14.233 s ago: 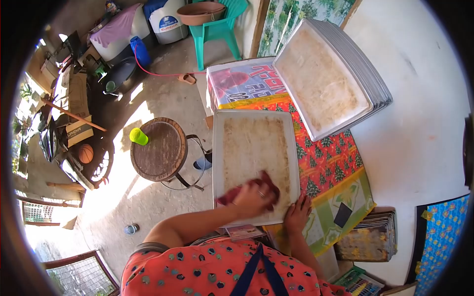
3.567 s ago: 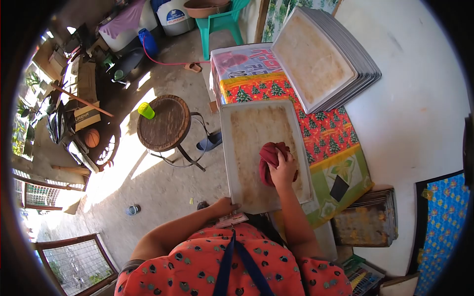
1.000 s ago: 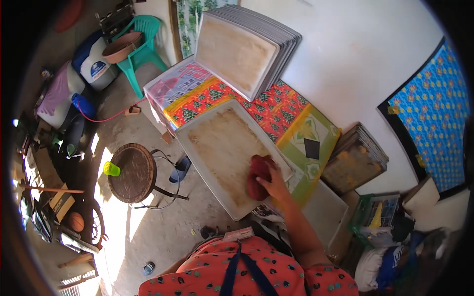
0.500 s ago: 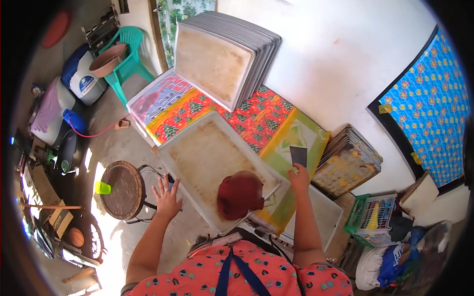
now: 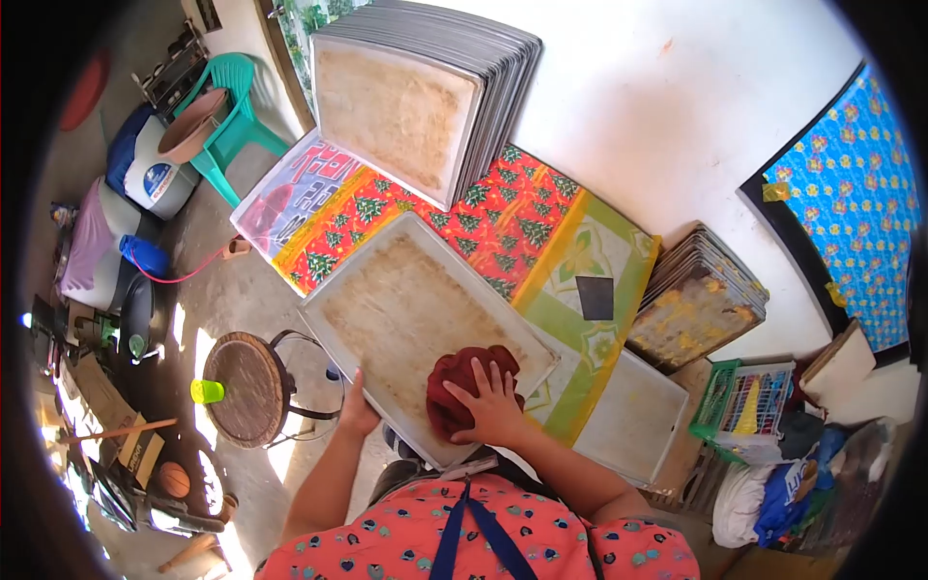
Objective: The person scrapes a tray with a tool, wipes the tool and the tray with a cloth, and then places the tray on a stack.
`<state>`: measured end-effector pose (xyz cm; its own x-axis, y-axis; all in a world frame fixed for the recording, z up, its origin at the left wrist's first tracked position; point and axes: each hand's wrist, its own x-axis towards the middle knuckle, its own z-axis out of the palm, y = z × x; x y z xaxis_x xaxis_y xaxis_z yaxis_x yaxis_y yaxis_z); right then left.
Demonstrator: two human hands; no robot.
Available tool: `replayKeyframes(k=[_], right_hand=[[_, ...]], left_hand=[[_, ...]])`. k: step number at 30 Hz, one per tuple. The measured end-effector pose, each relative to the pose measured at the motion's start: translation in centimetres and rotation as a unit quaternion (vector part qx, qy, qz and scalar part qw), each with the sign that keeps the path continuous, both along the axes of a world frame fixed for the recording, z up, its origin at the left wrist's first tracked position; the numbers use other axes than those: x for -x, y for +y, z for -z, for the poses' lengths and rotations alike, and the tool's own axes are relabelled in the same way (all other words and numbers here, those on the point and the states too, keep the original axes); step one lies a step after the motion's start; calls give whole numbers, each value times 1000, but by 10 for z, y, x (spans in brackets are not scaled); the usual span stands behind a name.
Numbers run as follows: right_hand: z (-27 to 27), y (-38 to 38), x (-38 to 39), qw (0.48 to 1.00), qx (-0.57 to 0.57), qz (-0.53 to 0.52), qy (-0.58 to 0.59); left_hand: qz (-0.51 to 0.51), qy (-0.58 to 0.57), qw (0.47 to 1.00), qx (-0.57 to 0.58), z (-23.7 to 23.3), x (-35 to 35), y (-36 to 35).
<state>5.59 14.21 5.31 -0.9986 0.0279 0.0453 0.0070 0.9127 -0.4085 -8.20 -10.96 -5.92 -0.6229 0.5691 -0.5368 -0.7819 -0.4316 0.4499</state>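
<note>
1. On the near end of the table, a large flat tray (image 5: 406, 309) lies on the patterned tablecloth (image 5: 522, 217). Its near corner juts past the table edge toward the person, and its floor is stained brown.
2. Red cloth (image 5: 459, 372): bunched on the tray floor at the near end, close to the right rim.
3. Right hand (image 5: 495, 411): laid flat on top of the red cloth, fingers spread, palm down. It is not closed around the cloth.
4. Left hand (image 5: 356, 411): closed on the tray's left rim, close to the near corner. The fingertips under the rim are hidden.
5. Stack of trays (image 5: 396, 106): propped against the wall at the table's far end, with the front one stained likewise.
6. Dark square (image 5: 594, 297): flat on the green part of the tablecloth, right of the tray, apart from both hands.
7. Second stack (image 5: 696, 309): lower, just right of the table.
8. Round stool (image 5: 242, 387): on the floor left of the tray, with a green cup (image 5: 205, 391) on its edge.
</note>
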Motion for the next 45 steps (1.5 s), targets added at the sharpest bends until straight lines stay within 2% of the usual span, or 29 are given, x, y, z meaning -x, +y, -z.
replayKeyframes(k=[1, 3, 5, 8, 10, 12, 14, 16, 17, 18, 19, 20, 21, 22, 24, 26, 27, 28, 29, 30, 31, 32, 34, 37, 39, 40, 41, 43, 45], right_hand=[[11, -7, 1, 1000, -28, -15, -2], [48, 6, 15, 994, 100, 32, 16], [45, 20, 31, 969, 229, 82, 39], [36, 60, 53, 845, 494, 203, 3], [0, 92, 71, 815, 498, 291, 55], [0, 155, 88, 841, 424, 323, 95], [-7, 211, 106, 775, 476, 392, 139], [5, 272, 124, 837, 291, 405, 223], [1, 290, 132, 827, 285, 422, 238], [-1, 306, 141, 816, 281, 439, 250], [9, 328, 152, 810, 267, 456, 253], [29, 356, 163, 804, 254, 474, 254], [57, 391, 170, 852, 178, 466, 158], [48, 370, 184, 860, 85, 496, 80], [30, 305, 213, 839, -109, 528, -73], [49, 245, 246, 882, -114, 452, -70], [71, 208, 254, 949, -56, 306, 44], [79, 150, 257, 975, -36, 172, 137], [67, 75, 248, 960, -87, 83, 251], [77, 14, 238, 985, -13, 10, 169], [26, -43, 227, 992, -67, -103, -8], [26, -78, 199, 975, 23, -153, 157], [56, -127, 176, 910, 319, -260, 42], [27, -100, 197, 896, 408, -174, 11], [-4, -56, 219, 930, 365, -3, 39], [-10, -35, 226, 917, 383, 108, 37], [3, -6, 241, 964, 203, 157, 63], [61, 38, 255, 965, 38, 236, 109], [63, 20, 268, 946, -71, 315, 38]], left_hand=[[-33, -29, 999, 4, -2, -2, 6], [-48, -13, 999, 9, -7, -1, 6], [-68, 10, 997, 25, -13, 2, -1], [-111, 60, 987, 97, -40, 27, -29], [-142, 99, 963, 205, -70, 46, -59], [-170, 142, 955, 196, -77, 58, -99], [-232, 164, 930, 232, -125, 54, -111], [-265, 202, 905, 266, -135, 57, -151], [-290, 248, 883, 272, -123, 60, -182], [-379, 207, 829, 356, -151, 53, -167], [-318, 231, 868, 304, -159, 49, -188], [-315, 262, 862, 299, -163, 43, -204], [-366, 249, 850, 285, -167, 40, -216], [-415, 237, 836, 271, -176, 35, -220], [-498, 231, 745, 379, -200, 22, -222], [-517, 242, 698, 433, -207, 9, -248], [-548, 245, 679, 422, -218, 6, -237], [-579, 248, 661, 409, -230, 5, -221], [-593, 239, 639, 427, -240, 3, -212], [-606, 230, 617, 446, -251, 0, -205], [-619, 221, 593, 465, -260, -2, -200], [-630, 203, 577, 478, -268, -2, -196], [-648, 170, 543, 507, -282, -3, -196], [-656, 183, 534, 502, -287, -4, -216], [-654, 199, 533, 498, -285, 3, -227], [-651, 209, 536, 496, -283, 11, -231], [-654, 200, 537, 493, -282, 23, -232], [-658, 182, 542, 490, -278, 49, -231], [-653, 216, 563, 458, -261, 81, -257]])
